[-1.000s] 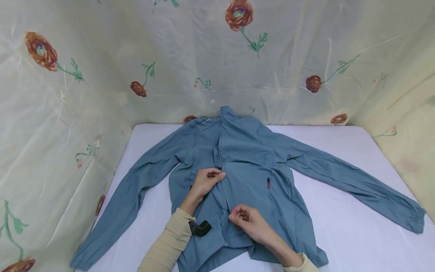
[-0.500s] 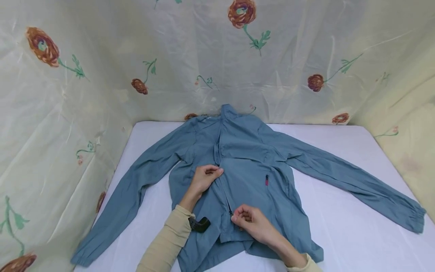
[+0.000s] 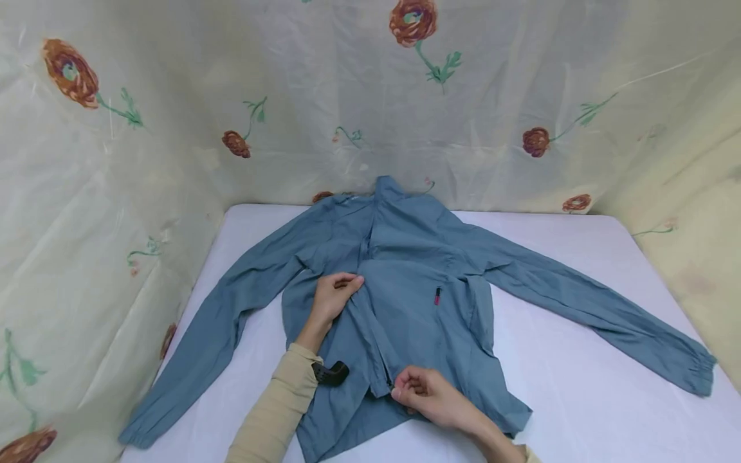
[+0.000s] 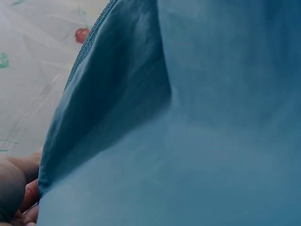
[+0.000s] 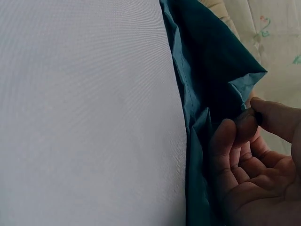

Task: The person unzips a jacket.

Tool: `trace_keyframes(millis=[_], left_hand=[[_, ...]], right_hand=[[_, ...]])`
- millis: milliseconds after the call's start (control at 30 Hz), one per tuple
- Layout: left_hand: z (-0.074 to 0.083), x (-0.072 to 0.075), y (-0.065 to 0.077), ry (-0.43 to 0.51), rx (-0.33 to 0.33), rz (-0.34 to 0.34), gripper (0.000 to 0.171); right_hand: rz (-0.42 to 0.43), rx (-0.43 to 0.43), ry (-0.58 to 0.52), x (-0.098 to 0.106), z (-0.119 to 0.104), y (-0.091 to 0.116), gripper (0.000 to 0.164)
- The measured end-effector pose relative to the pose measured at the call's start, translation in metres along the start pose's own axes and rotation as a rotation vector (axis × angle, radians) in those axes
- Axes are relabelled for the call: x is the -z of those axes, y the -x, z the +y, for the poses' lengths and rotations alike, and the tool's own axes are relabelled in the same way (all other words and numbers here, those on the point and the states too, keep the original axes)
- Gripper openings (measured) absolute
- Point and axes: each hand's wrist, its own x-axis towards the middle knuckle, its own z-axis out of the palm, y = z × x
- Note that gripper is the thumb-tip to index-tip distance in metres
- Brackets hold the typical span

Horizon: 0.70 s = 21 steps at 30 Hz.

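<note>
A blue-grey zip jacket [image 3: 405, 308] lies front up, both sleeves spread out. My left hand [image 3: 331, 299] pinches the front zip edge at mid-body between thumb and fingers. Near the hem, my right hand [image 3: 431, 397] holds the zipper pull between thumb and forefinger; the zip above it runs along a dark slit [image 3: 386, 373]. In the right wrist view, a small dark tab shows at the fingertips of the right hand [image 5: 258, 169], beside the hem [image 5: 193, 89]. Raised cloth fills the left wrist view, partly hiding the left hand [image 4: 16, 188].
The jacket lies on a white-covered table [image 3: 579, 379]. Cream curtains [image 3: 324, 77] with a flower print rise behind and at both sides. A red-tabbed pocket zipper [image 3: 437, 296] sits on the jacket front. A black device [image 3: 331, 373] is strapped to the left wrist.
The right hand has moved down toward the hem with the zipper pull. The left hand has shifted left and slightly up, still pinching the edge, and the jacket front has shifted left with it.
</note>
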Motion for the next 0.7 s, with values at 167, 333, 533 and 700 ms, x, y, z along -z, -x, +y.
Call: trace_keyframes(millis=[167,333,533,700], left_hand=[[0.001,-0.002,0.000,-0.005,0.003,0.019,0.027],[0.000,-0.002,-0.001,-0.022,-0.009,0.012,0.029],[-0.003,-0.003,-0.001,-0.104,-0.062,0.012,0.028],[-0.006,-0.003,-0.001,-0.215,-0.153,0.029,0.031]], right_hand=[[-0.003,-0.007,0.008,0.002,-0.002,0.005,0.026],[0.005,0.009,0.009,0.003,-0.005,0.008,0.026],[-0.059,0.020,0.012,0.007,-0.005,0.011,0.025],[-0.054,0.017,0.047,0.014,-0.005,0.012,0.025]])
